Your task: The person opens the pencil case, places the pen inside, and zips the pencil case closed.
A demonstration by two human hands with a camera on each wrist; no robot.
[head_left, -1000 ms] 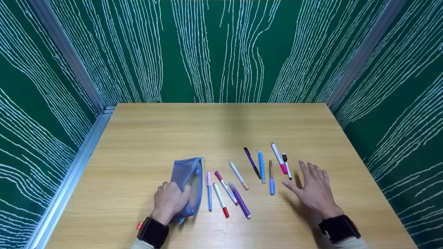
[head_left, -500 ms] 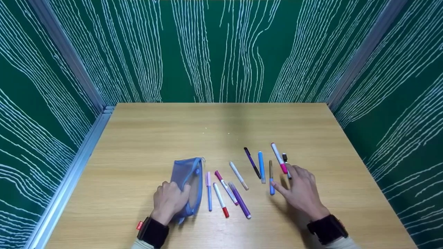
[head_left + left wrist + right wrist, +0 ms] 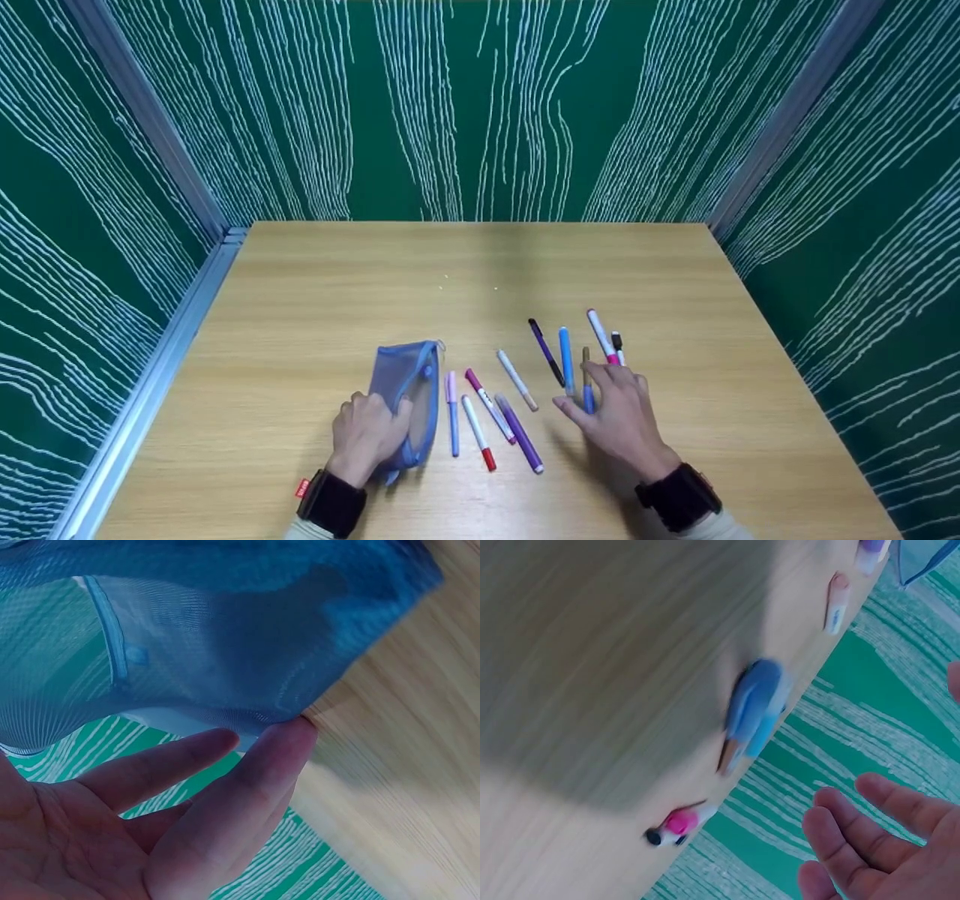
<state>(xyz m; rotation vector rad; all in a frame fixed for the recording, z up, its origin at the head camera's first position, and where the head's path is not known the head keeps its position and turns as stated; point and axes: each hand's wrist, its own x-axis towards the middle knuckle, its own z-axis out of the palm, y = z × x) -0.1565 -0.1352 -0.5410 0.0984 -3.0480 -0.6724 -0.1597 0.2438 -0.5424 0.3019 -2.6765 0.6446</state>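
A blue mesh pencil case (image 3: 390, 364) stands left of centre on the table, its mouth edged in brighter blue. My left hand (image 3: 366, 436) grips its near side; in the left wrist view the fingers (image 3: 277, 757) meet the mesh (image 3: 247, 652). My right hand (image 3: 621, 424) is over the right-hand pens, fingers spread and holding nothing. Just beyond its fingers lies a pen with a brown end and blue end (image 3: 587, 397), partly covered. Beside that is a light blue marker (image 3: 566, 356). A white marker with a pink cap (image 3: 598, 330) and a black-capped marker (image 3: 616, 341) lie behind the hand.
Between the hands lie a lilac-and-blue pen (image 3: 453, 420), a red-capped marker (image 3: 477, 427), a magenta-capped marker (image 3: 487, 405), a thick purple marker (image 3: 519, 435), a white pen (image 3: 516, 379) and a black-and-purple pen (image 3: 545, 352). Green walls with white lines (image 3: 480, 112) enclose the wooden table (image 3: 337, 277).
My right hand has moved left, from beside the black-capped marker to over the brown-and-blue pen. The left hand and the pencil case keep their places.
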